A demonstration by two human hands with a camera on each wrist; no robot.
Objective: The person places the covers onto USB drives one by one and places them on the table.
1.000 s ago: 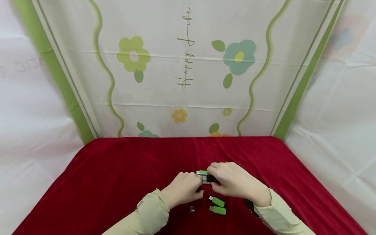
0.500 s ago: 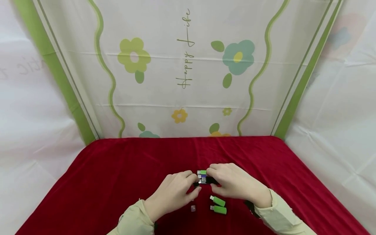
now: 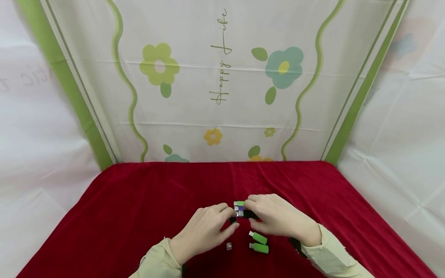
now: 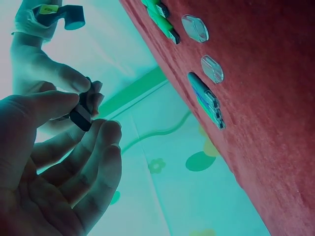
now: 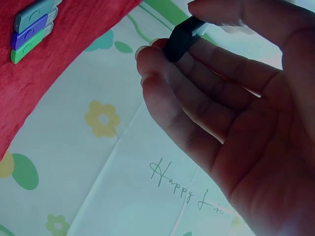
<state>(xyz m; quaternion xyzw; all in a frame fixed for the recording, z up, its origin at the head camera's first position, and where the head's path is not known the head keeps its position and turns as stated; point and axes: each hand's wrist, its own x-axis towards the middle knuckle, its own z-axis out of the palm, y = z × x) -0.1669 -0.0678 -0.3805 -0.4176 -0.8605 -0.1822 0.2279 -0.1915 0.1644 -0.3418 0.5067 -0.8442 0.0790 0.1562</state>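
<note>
My right hand (image 3: 272,214) pinches a black USB flash drive (image 3: 249,214) between thumb and fingers, its metal plug (image 3: 241,213) pointing left. The drive's dark body (image 5: 179,42) shows between thumb and fingertips in the right wrist view. Just left of the plug, my left hand (image 3: 205,224) pinches a small black piece (image 3: 233,219) that looks like the drive's cap. In the left wrist view this black piece (image 4: 80,118) sits at the thumb tip, close to the right hand's fingers. Whether it touches the drive, I cannot tell.
Behind the hands a green drive (image 5: 27,47), a purple drive (image 5: 29,33) and a grey-blue drive (image 5: 34,15) lie side by side. Two more green drives (image 3: 259,237) lie nearer, by clear caps (image 4: 195,28). Red cloth (image 3: 139,216) covers the table; a printed curtain (image 3: 187,96) stands behind.
The left hand has drawn back slightly left from the drive's plug, with the small black piece now showing at its fingertips. The right hand has hardly moved.
</note>
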